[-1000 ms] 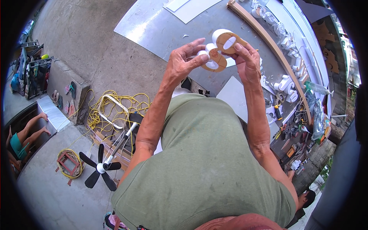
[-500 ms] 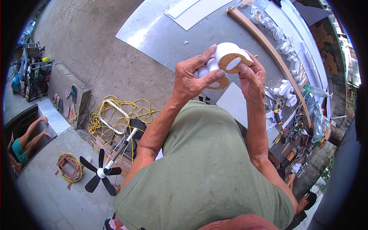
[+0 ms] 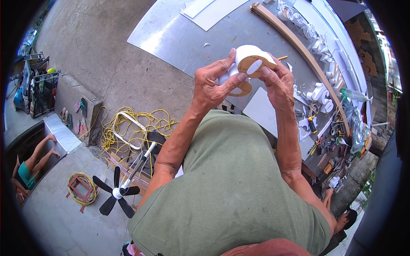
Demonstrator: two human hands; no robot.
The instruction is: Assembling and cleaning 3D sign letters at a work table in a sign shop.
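Both hands hold a white, curvy, block-like letter with a flat brown face, raised over the near edge of the work table. My left hand grips its left side, the thumb across the front and fingers behind. At its right end, my right hand pinches the curl, with the thumb on the brown face near an oval opening. The letter's lower curl shows beneath my left thumb; its far side is hidden. A thin yellow-orange stick, like a pencil, shows just beyond my right fingers.
The grey table carries a long brown strip, white letters, scissors and assorted tools. White sheets lie at the far side. On the left are a black-bladed fan and tangled yellow cord. Other people sit at both sides.
The letter and both hands have shifted slightly left and up. My right hand has turned a little, its thumb now lying further over the brown face.
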